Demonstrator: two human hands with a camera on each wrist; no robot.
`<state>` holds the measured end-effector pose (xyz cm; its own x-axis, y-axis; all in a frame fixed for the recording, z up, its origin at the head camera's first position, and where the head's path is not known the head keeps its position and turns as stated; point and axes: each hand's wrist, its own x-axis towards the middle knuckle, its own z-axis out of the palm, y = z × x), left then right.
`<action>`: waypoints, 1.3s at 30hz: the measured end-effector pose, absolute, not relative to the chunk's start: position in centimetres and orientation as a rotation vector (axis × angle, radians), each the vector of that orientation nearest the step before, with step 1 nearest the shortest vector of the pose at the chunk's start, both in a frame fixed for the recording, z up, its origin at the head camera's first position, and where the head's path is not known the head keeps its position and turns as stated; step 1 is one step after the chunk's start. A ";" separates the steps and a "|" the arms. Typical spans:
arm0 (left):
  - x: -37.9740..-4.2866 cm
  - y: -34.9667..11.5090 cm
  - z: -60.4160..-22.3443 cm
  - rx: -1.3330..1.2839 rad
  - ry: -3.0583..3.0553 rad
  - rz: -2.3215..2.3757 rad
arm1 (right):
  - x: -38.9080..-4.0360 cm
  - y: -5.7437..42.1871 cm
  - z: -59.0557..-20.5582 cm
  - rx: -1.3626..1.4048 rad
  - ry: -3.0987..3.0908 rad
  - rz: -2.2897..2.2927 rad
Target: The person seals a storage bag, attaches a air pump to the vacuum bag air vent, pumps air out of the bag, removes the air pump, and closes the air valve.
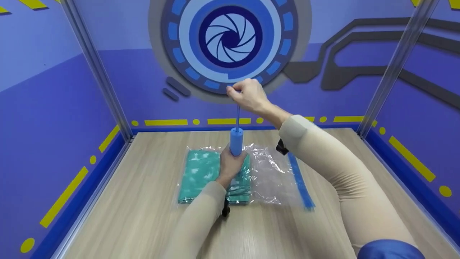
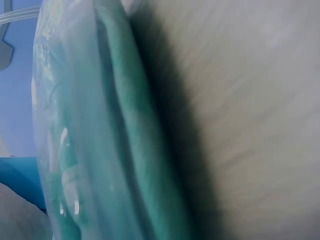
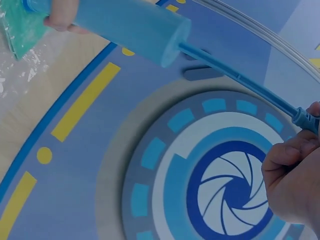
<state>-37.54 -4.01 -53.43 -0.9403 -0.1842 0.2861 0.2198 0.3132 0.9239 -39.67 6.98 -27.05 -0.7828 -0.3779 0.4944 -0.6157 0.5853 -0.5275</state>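
Note:
A blue hand pump stands upright over a clear plastic bag on the table. My left hand grips the lower part of its barrel, just above the bag. Up by the wall, my right hand holds the pump's handle, and a long stretch of the thin rod shows out of the barrel. Folded green cloth with pale patches fills the bag's left half. The pump's lower end is hidden by the left hand. In the left wrist view the cloth's folded edge bulges under the plastic.
The bag's flat right part ends in a blue strip. Under it lies a wood-grain table. Printed blue-purple panels close off the back and both sides, with metal posts in the corners.

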 end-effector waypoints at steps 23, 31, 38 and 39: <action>-37.2 -4.0 -53.3 -0.062 -2.245 -1.659 | -39.7 6.9 -22.9 0.731 -2.349 0.984; -37.3 -4.1 -53.3 -0.048 -2.242 -1.640 | -39.8 6.8 -23.3 0.731 -2.339 1.043; -37.4 -4.0 -53.3 -0.046 -2.241 -1.650 | -39.8 6.8 -23.9 0.730 -2.392 1.019; -37.4 -4.0 -53.3 -0.043 -2.243 -1.656 | -39.8 6.9 -24.1 0.726 -2.410 1.015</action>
<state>-37.38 -3.99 -53.29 -0.9378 -0.1813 0.2962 0.2298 0.3155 0.9207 -39.83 6.85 -24.09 -0.7732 -0.2986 0.5595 -0.6089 0.5962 -0.5233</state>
